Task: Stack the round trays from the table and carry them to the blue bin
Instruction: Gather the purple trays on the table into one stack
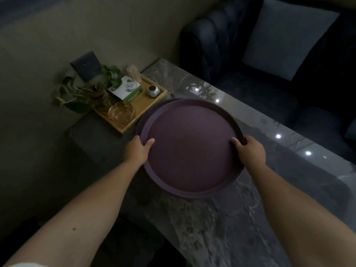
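A large round purple tray (190, 149) fills the middle of the view, over the grey marble table (260, 199). The rim of a second round tray (148, 114) peeks out beneath it at the upper left, so the two lie stacked. My left hand (137, 150) grips the left rim, thumb on the tray's inner face. My right hand (249, 151) grips the right rim the same way. The blue bin is not in view.
A wooden tray (142, 107) at the table's far left end holds a glass ashtray (121, 112), a small box, a silver object and a potted plant (84, 93). A dark sofa (250, 60) with a pale cushion stands beyond the table.
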A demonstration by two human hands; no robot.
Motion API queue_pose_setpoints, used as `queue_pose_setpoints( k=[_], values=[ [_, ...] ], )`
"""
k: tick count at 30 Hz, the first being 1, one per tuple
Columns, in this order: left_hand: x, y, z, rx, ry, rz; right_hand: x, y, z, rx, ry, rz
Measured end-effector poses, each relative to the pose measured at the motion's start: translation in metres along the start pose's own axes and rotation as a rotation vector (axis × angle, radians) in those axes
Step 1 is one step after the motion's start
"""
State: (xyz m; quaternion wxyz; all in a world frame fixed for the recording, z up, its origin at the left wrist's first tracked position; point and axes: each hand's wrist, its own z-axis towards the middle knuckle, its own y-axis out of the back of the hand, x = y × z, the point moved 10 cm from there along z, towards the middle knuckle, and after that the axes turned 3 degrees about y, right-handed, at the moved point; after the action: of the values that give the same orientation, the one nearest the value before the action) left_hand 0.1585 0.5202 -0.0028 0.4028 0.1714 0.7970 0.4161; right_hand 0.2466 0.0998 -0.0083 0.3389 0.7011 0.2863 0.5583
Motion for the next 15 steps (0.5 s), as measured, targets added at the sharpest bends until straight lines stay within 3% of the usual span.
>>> queue_pose_setpoints(
  k=[6, 15],
  values=[
    [0.013, 0.01, 0.04, -0.074, 0.0, 0.261, 0.02, -0.039, 0.022, 0.011, -0.011, -0.051],
    [0.021, 0.008, 0.067, -0.073, 0.025, 0.31, 0.039, -0.062, 0.045, 0.018, 0.029, -0.124]
  ],
)
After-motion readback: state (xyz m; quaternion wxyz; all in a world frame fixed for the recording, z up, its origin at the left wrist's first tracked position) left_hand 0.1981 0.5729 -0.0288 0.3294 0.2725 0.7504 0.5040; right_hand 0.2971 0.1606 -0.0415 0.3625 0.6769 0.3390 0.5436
